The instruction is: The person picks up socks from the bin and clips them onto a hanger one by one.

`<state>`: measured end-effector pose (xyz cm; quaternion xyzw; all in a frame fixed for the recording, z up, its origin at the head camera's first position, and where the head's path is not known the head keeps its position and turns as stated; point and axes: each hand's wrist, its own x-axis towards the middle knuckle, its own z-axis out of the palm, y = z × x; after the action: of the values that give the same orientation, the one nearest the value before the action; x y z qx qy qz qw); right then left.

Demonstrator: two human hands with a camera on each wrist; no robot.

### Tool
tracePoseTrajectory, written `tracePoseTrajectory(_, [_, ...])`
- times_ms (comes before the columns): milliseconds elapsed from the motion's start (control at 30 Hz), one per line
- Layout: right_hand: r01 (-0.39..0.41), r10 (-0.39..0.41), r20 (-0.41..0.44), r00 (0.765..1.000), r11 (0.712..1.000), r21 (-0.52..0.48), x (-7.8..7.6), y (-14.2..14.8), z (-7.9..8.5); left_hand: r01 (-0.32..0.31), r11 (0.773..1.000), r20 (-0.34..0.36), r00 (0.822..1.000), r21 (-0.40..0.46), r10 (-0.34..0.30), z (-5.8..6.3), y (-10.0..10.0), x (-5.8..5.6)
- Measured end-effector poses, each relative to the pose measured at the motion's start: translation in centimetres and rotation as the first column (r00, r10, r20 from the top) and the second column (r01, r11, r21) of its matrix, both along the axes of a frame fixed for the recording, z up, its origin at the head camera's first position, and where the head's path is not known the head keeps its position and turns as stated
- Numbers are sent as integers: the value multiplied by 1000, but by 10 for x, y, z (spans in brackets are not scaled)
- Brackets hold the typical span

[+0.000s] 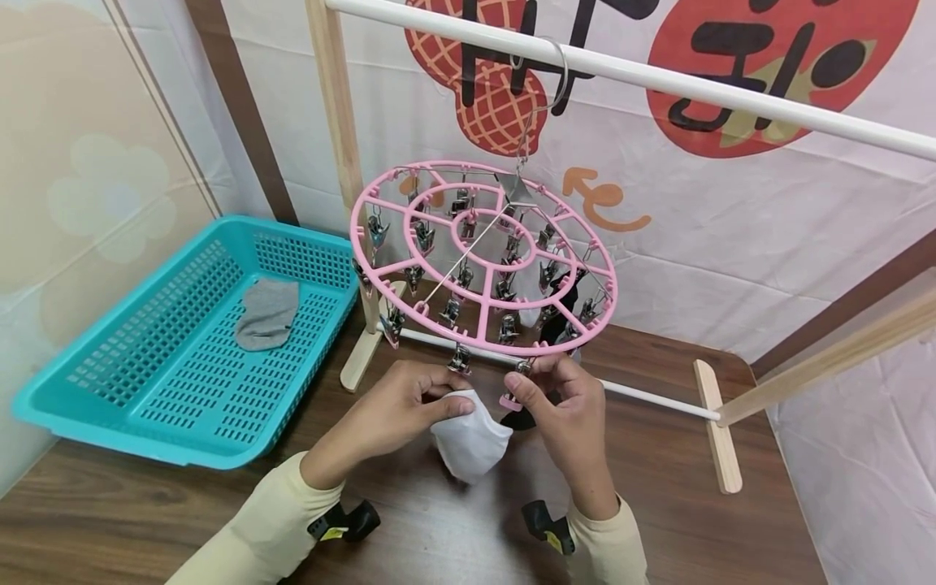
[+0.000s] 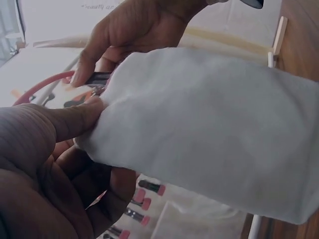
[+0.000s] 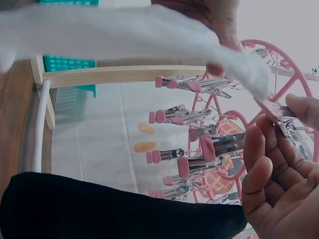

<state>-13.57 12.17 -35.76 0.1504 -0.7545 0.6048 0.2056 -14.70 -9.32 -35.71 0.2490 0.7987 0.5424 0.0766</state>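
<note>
A white sock (image 1: 471, 443) hangs from my left hand (image 1: 402, 406), its edge pinched between thumb and fingers. In the left wrist view the white cloth (image 2: 209, 129) stretches away from that thumb. My right hand (image 1: 574, 418) pinches a pink-tipped metal clip (image 3: 271, 108) at the near rim of the round pink drying hanger (image 1: 483, 321). The sock's edge lies right at this clip in both wrist views. A black sock (image 3: 119, 209) shows close by in the right wrist view.
The hanger hooks over a white rail (image 1: 658, 77) on a wooden-legged stand. Several other clips dangle beneath the ring, with dark and white pieces behind it. On the left, a turquoise basket (image 1: 73, 414) holds a grey sock (image 1: 268, 313). A brown table (image 1: 673, 520) lies below.
</note>
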Motion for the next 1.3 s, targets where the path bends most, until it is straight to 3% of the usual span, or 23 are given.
tracePoseTrajectory(400, [41,-44,-81,996,998,-40,-1,-10,-4,-73,997,-96,993,25,75,-3,12,3])
tracePoseTrajectory(667, [56,-69,-64,996,981,-184,-3,-13,-5,-102,993,-117,987,57,109,-4,20,6])
tracePoseTrajectory(900, [29,-43,-128,991,994,-109,-1,-13,-2,-127,990,-123,983,62,134,-3,21,6])
tracePoseTrajectory(1167, [50,-82,-129,988,971,-236,-1,-13,-2,-155,986,-129,978,67,162,0,23,6])
tracePoseTrajectory(1300, [43,-78,-138,987,969,-243,-1,-13,-3,-163,983,-138,975,87,174,-1,24,6])
